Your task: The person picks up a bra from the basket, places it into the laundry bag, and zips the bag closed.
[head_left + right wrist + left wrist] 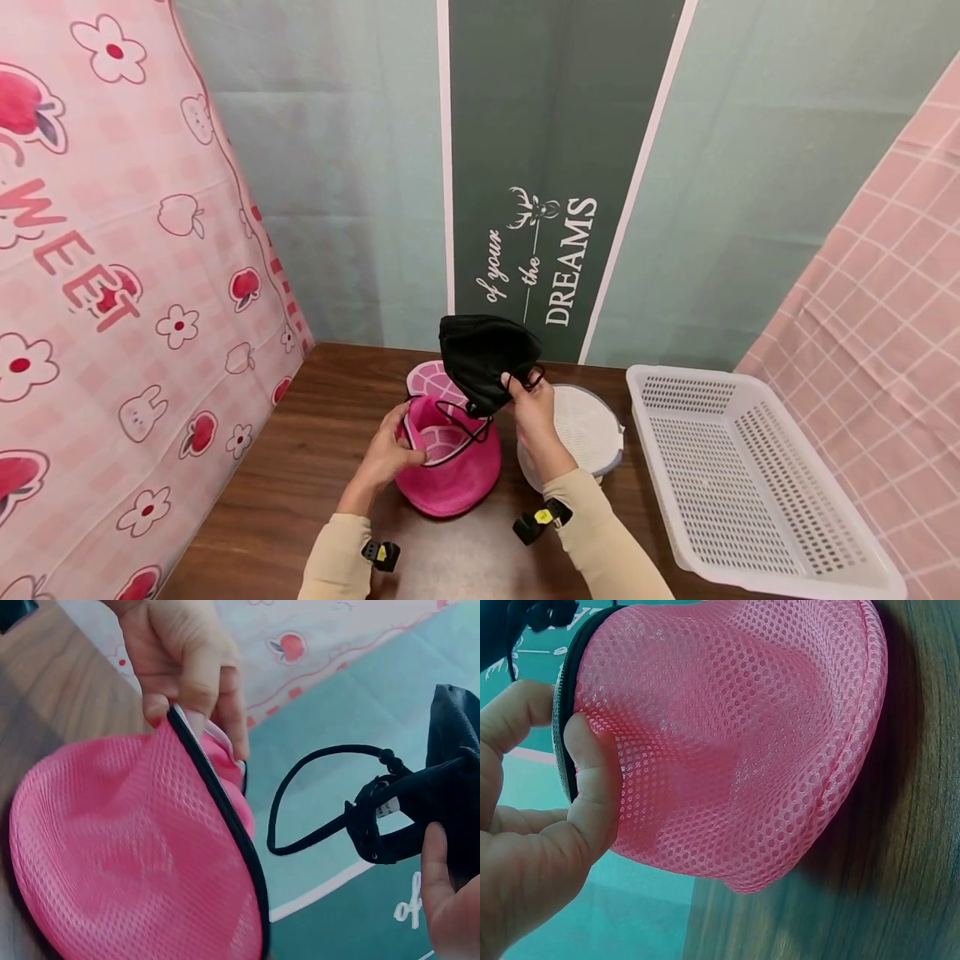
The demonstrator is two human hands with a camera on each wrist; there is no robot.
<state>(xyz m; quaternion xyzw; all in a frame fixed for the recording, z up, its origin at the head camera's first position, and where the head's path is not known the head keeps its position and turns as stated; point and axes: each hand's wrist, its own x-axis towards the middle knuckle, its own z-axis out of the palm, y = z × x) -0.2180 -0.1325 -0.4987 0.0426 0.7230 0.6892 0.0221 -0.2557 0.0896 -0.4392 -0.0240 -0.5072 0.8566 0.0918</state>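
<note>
A pink mesh laundry bag (450,483) stands on the table with its zippered mouth open and its lid flap (435,379) folded back. My left hand (386,450) pinches the bag's dark zip edge (568,712) between thumb and fingers. Above and to the right of the mouth, a black cloth mask (487,358) hangs in my right hand (536,417), held between thumb and fingers. Its cord loop (300,772) dangles toward the bag's opening. In the right wrist view a small white label shows among the black straps.
Right of the pink bag, partly behind my right forearm, lies a round white mesh bag (588,425) with grey-blue edging. A white plastic basket (660,492) stands at the table's right side. Patterned cloths hang along the back and both sides of the wooden table (277,467).
</note>
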